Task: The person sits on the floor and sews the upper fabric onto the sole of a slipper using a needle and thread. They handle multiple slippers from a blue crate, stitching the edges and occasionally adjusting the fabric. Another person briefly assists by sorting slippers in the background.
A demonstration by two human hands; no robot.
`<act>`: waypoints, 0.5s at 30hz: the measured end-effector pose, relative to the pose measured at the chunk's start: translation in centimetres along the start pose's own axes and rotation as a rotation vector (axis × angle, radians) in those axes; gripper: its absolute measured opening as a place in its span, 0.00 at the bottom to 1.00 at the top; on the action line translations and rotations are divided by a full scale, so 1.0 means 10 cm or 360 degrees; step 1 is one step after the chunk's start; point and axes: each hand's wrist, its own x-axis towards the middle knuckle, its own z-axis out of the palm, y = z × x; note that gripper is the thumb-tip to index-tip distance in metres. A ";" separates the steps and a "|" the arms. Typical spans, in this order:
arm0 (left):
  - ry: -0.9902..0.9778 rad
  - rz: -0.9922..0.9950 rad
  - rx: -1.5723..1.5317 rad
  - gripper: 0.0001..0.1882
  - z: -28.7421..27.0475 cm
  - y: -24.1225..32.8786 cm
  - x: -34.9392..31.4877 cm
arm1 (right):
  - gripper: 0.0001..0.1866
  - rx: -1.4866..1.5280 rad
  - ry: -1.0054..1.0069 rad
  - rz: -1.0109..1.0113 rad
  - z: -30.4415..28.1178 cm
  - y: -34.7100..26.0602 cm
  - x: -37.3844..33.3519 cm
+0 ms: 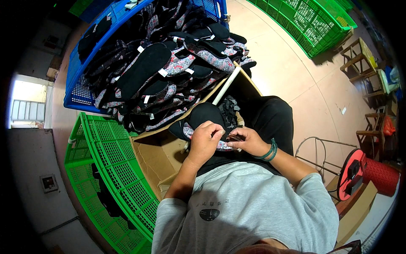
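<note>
A slipper (206,113) with a black sole and a floral grey-and-red edge rests over my lap, under both hands. My left hand (204,139) lies over its near side, thumb and forefinger pinched together; what is between them is too small to make out. Close by on the right, my right hand (251,143) is closed around a small dark tool (235,137), mostly hidden by the fingers. Floral fabric (224,145) of the slipper shows between the two hands.
Many similar slippers (144,70) overflow a blue crate (72,91) ahead. An open cardboard box (154,156) with a white rod (226,86) stands before me. Green crates (114,169) are at left, another green crate (308,25) far right. Wooden stools (359,59) and a red round-topped stand (352,174) are right.
</note>
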 end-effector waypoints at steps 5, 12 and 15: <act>0.0056 0.0018 -0.0052 0.03 0.05 -0.01 0.01 | 0.08 -0.0188 0.0217 -0.0091 0.04 -0.02 0.04; 0.0054 0.0134 -0.0005 0.04 0.04 -0.02 0.02 | 0.05 0.0513 0.0179 0.0269 0.09 0.05 0.06; -0.0133 0.0259 0.0149 0.06 -0.01 0.03 0.02 | 0.05 0.0536 0.0216 0.0205 0.10 0.07 0.07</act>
